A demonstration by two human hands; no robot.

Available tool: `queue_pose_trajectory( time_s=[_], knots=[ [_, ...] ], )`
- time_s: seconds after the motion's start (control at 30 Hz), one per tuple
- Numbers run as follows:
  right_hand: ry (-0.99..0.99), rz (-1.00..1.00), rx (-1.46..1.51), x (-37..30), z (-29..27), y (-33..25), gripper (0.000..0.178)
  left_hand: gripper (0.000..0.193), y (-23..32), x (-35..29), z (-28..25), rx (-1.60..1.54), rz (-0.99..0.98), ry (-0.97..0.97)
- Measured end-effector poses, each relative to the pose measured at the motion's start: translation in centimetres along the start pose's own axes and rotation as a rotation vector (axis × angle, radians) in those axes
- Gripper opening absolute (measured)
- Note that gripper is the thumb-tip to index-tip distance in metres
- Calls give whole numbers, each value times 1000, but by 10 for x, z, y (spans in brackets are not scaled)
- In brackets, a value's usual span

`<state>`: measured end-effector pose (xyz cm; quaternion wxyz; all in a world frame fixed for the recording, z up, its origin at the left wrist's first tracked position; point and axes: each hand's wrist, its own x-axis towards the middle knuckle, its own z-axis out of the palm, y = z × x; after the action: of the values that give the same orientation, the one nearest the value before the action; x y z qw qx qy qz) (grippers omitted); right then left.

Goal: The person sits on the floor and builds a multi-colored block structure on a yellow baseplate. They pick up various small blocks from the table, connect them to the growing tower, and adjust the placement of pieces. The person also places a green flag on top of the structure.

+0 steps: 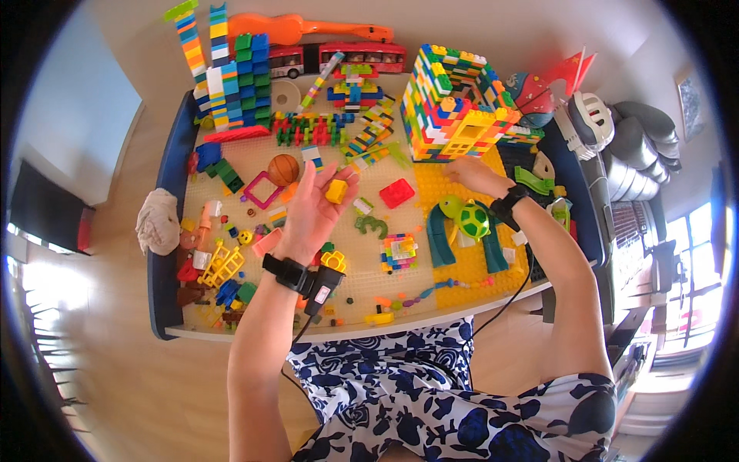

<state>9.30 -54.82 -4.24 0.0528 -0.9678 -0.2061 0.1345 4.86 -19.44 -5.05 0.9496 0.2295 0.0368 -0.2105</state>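
Observation:
My left hand (312, 212) is raised over the middle of the play table, palm up. Its fingers curl around a yellow toy brick (336, 192). At the front foot of a multicoloured brick house (431, 115), my right hand (476, 177) reaches down with its fingers drawn together. Whatever those fingertips may hold is hidden. The house has an open top and a yellow window frame (465, 140), and it stands on a yellow studded baseplate (420, 219). Just below my right hand lies a green toy turtle (471, 221).
Tall brick towers (223, 92) stand at the back left, with a red toy bus (362, 58) and an orange toy guitar (308, 28) behind. A small basketball (283, 169), a red block (396, 193) and teal curved pieces (440, 239) lie about. Cables hang from both wrist straps.

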Motion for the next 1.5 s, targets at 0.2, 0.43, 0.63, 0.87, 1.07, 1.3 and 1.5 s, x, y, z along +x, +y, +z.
queue_pose_trajectory(
  time_s=[0.2,0.43,0.63,0.87,1.07,1.3,1.5],
  knots=[
    [79,13,359,-10,-33,-61,17,55,1,-4,9,-29,-47,25],
    [206,-110,749,-17,-41,-148,30,46,-1,-9,9,289,-230,-39],
    [306,-245,669,13,-23,-194,33,29,-5,-17,20,465,-131,-42],
    [430,-206,471,-9,-42,-180,24,20,26,-2,-3,217,200,105],
    [90,30,372,-78,-52,-150,20,27,64,0,-30,-79,250,51],
    [-232,-409,342,-105,1,-165,18,25,70,1,-29,-236,136,65],
    [-570,-523,377,-92,30,-193,18,26,89,-5,-40,-331,116,-119]
  ],
)
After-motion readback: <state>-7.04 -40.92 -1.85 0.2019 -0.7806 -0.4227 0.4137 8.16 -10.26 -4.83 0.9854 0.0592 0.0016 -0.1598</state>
